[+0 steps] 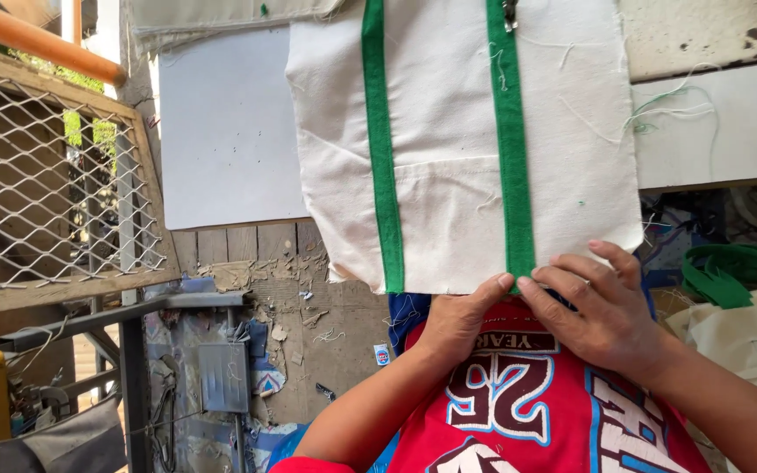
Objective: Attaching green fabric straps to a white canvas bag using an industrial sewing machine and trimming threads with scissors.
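A cream canvas panel (pixel 449 149) with two green straps (pixel 512 140) sewn down its length lies on the sewing table and hangs over its near edge. My left hand (pixel 457 320) pinches the panel's lower edge at the end of the right-hand strap, thumb on top. My right hand (pixel 593 307) rests beside it, fingers curled at the same hem, touching the fabric's lower right corner. Both hands sit over my red printed shirt (pixel 527 412).
A white table top (pixel 221 131) extends left of the panel. A wire mesh guard (pixel 45 175) and orange rail stand at left. Green strap rolls (pixel 733 267) and more cream fabric (pixel 746 337) lie at right. Loose threads (pixel 672 105) trail on the table.
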